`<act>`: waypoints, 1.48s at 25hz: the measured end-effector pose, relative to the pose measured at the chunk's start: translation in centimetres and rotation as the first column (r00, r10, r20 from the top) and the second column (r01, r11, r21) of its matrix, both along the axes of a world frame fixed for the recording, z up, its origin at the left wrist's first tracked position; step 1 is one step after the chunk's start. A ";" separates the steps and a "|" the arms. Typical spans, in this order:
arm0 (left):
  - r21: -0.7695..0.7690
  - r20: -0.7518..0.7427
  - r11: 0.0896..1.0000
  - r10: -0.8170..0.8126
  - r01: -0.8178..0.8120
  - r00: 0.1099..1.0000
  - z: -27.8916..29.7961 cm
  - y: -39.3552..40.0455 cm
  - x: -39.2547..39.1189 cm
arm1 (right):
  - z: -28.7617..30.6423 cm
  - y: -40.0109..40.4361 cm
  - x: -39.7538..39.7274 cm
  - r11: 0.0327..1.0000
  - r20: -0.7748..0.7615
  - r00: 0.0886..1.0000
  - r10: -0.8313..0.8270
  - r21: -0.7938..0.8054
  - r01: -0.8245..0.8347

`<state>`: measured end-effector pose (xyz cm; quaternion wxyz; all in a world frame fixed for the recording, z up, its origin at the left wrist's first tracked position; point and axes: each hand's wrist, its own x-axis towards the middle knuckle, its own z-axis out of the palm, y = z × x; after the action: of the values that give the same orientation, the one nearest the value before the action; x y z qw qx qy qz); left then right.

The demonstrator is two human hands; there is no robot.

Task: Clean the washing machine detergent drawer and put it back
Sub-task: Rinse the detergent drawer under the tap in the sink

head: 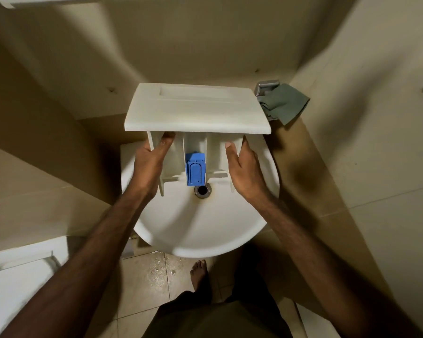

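Note:
The white detergent drawer (195,108) is held over the round white sink (200,230), its wide front panel turned up and away from me. A blue siphon insert (195,169) sits in its middle compartment, just above the drain (202,190). My left hand (149,164) grips the drawer's left side wall, thumb inside the left compartment. On the opposite side my right hand (244,169) grips the right wall, thumb inside the right compartment.
A grey-green cloth (285,103) lies on the ledge at the back right, draped by a chrome tap (266,87). Beige tiled walls close in on both sides. A white toilet (17,284) stands at the lower left. The wet floor tiles (154,267) and a bare foot show below.

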<state>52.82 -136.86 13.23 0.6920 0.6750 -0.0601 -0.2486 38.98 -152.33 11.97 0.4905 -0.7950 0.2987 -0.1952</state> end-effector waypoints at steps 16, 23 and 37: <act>-0.017 0.036 1.000 0.002 -0.002 0.999 -1.2 0.6 -1.1 | -2.0 0.1 0.4 0.999 -0.078 0.997 -0.015 -0.041 0.012; 0.047 -0.040 0.999 -0.007 0.009 0.999 -1.3 0.4 -1.2 | -2.4 0.4 0.3 0.999 -0.120 0.993 -0.008 -0.032 0.004; 0.079 -0.040 0.997 0.018 -0.015 0.999 -2.7 1.0 -2.2 | -2.7 0.8 -0.4 0.998 -0.135 0.990 -0.049 -0.036 0.044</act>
<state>50.63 -135.82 10.55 0.6680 0.6971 -0.0307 -0.2587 38.59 -151.57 9.29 0.4510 -0.8073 0.3468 -0.1568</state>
